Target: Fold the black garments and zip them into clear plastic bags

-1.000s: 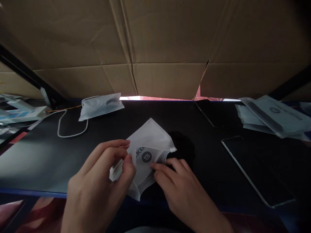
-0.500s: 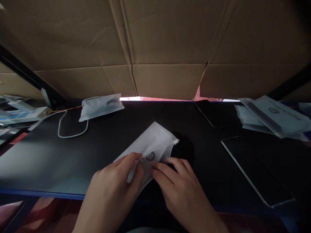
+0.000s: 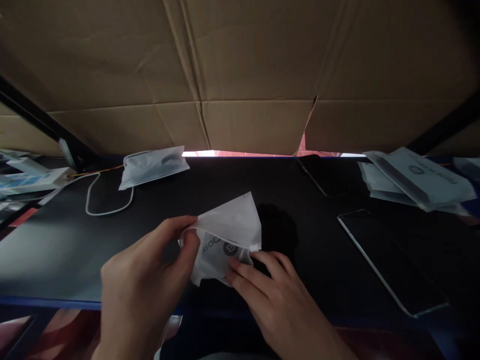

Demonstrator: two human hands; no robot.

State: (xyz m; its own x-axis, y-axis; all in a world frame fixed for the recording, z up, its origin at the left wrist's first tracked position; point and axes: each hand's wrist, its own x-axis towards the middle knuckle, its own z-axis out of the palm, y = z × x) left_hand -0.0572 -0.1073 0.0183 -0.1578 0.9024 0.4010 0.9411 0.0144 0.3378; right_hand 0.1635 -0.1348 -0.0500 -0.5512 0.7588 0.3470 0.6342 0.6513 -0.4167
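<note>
A white translucent zip bag [image 3: 232, 220] with dark print and a round logo lies folded over at the middle of the black table, near its front edge. My left hand [image 3: 150, 270] pinches the bag's left end between thumb and fingers. At the bag's lower right, my right hand [image 3: 266, 285] rests its fingertips on the printed part, close to the white slider on the bag's corner. What the bag holds, if anything, cannot be made out.
Two dark phones [image 3: 390, 265] [image 3: 324, 175] lie right of the bag. Several printed bags [image 3: 431, 180] are stacked at the back right. Another white bag [image 3: 153, 166] lies back left over a white cable [image 3: 108, 212]. Cardboard [image 3: 247, 60] stands behind; a white-blue box [image 3: 35, 181] is far left.
My left hand has moved left, and the bag's upper part is now folded over toward me. My right hand has shifted slightly down, still at the bag's lower right.
</note>
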